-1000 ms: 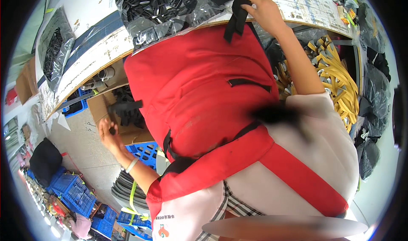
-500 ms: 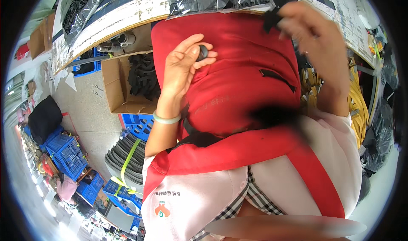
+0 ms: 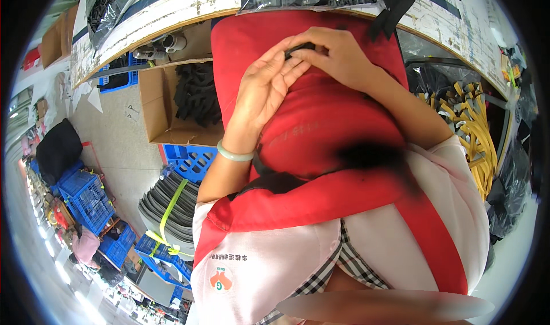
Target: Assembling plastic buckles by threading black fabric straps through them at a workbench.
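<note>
Left hand (image 3: pixel 264 90) and right hand (image 3: pixel 338 55) meet over red apron (image 3: pixel 321 130), just below worktop (image 3: pixel 172 10) near edge. Both pinch small black part (image 3: pixel 301 48) between fingertips. Cardboard box (image 3: pixel 172 101) beneath worktop.

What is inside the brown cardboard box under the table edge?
The open brown cardboard box holds a pile of black strap-like pieces. Only the top of the pile shows; the box walls hide whatever lies lower down.
</note>
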`<state>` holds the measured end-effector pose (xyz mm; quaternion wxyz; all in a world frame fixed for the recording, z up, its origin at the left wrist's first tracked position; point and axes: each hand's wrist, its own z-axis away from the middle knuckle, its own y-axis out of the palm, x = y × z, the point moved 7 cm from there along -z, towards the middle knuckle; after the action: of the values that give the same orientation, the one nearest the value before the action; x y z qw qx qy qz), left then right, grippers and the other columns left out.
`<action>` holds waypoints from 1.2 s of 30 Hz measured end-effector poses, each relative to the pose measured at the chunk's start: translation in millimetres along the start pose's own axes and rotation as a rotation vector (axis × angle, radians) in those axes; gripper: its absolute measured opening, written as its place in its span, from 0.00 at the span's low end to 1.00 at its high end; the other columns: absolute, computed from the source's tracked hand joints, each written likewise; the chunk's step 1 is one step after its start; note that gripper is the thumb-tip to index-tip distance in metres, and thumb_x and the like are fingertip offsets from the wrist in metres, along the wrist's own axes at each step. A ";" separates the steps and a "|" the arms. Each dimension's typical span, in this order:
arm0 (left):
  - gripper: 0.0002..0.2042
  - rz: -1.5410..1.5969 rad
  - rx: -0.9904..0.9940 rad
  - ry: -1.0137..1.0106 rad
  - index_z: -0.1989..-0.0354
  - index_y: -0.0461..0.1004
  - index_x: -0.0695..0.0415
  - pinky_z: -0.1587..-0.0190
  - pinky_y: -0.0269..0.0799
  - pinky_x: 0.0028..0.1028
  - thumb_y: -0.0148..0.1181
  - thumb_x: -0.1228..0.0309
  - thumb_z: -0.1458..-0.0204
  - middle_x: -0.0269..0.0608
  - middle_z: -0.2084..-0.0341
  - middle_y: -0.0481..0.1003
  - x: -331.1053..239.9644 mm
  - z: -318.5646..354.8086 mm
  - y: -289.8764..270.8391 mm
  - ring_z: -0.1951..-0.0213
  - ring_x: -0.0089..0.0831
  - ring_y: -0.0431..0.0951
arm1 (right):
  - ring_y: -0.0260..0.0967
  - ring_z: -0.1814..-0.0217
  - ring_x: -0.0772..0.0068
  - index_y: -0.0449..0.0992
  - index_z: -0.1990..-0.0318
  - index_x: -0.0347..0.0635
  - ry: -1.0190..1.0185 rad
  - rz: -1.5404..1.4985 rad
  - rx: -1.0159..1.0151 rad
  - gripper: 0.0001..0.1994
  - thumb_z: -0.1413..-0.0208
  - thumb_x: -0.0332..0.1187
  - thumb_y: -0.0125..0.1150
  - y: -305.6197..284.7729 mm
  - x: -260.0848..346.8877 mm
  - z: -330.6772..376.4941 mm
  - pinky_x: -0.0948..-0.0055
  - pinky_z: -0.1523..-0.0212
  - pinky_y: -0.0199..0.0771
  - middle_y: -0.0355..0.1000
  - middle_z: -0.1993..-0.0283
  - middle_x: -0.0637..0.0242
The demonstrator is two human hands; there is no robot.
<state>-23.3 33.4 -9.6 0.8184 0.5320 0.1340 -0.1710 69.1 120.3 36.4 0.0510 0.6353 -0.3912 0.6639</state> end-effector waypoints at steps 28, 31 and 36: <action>0.08 -1.538 -0.126 0.836 0.63 0.79 0.61 0.73 0.68 0.27 0.63 0.79 0.52 0.42 0.79 0.73 -33.3 11.9 14.5 0.76 0.25 0.74 | 0.65 0.79 0.83 0.71 0.55 0.38 0.471 -0.782 -0.062 0.14 0.39 0.40 0.56 24.8 -36.2 13.0 0.85 0.79 0.64 0.69 0.73 0.70; 0.08 -1.568 -0.010 0.902 0.61 0.78 0.64 0.69 0.71 0.26 0.61 0.78 0.49 0.43 0.76 0.77 -30.6 10.5 14.4 0.72 0.25 0.76 | 0.67 0.77 0.83 0.72 0.55 0.37 0.492 -0.908 -0.016 0.14 0.40 0.39 0.57 26.0 -36.0 9.3 0.84 0.76 0.67 0.70 0.71 0.69; 0.09 -0.492 -0.111 0.255 0.58 0.76 0.70 0.59 0.74 0.23 0.56 0.76 0.44 0.45 0.67 0.79 -17.4 -12.0 -26.9 0.66 0.26 0.78 | 0.67 0.74 0.83 0.75 0.61 0.38 0.379 -0.654 -0.045 0.10 0.42 0.36 0.60 23.3 -41.8 10.2 0.83 0.72 0.69 0.70 0.69 0.69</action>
<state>-50.8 36.7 -29.6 0.7567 0.4551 0.3700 -0.2888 72.0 116.2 -12.2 0.3456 0.5915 -0.1659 0.7094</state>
